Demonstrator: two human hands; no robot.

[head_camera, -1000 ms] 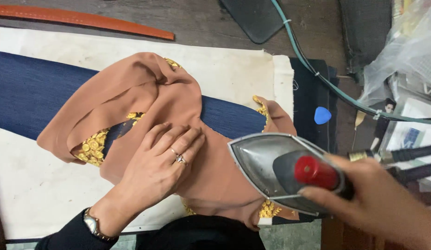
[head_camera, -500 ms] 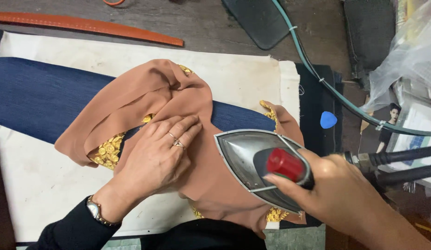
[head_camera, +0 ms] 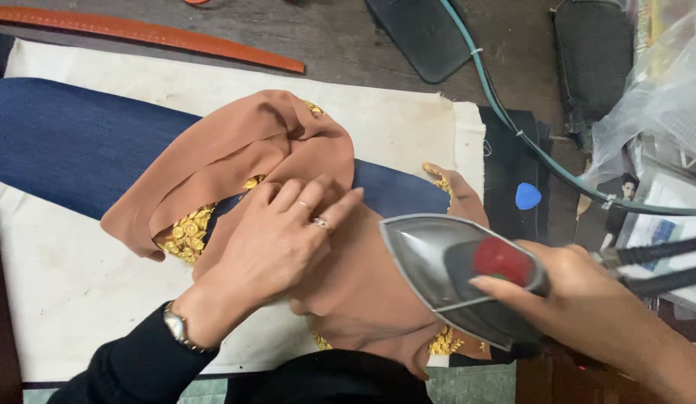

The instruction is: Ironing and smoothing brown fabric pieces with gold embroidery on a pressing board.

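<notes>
- My left hand [head_camera: 277, 239] lies flat, fingers spread, on the brown garment [head_camera: 235, 150]; it presses the cloth down and clasps nothing. I wear 2 rings on it and a watch [head_camera: 177, 327] at the wrist.
- My right hand [head_camera: 587, 299] is wrapped around the handle of the steam iron [head_camera: 445, 273], by its red knob [head_camera: 503, 260].
- The iron's grey body sits on the brown cloth just right of my left fingertips, its pointed nose toward them.
- The garment lies crumpled across a dark blue pad [head_camera: 71, 142] on the white ironing cloth [head_camera: 63, 277], with gold embroidery [head_camera: 185, 233] showing at its edges.
- A green hose [head_camera: 512, 127] runs across the top right; an orange strip [head_camera: 146, 31] lies along the far edge, and a small blue chalk piece [head_camera: 527, 196] rests on black cloth at right.
</notes>
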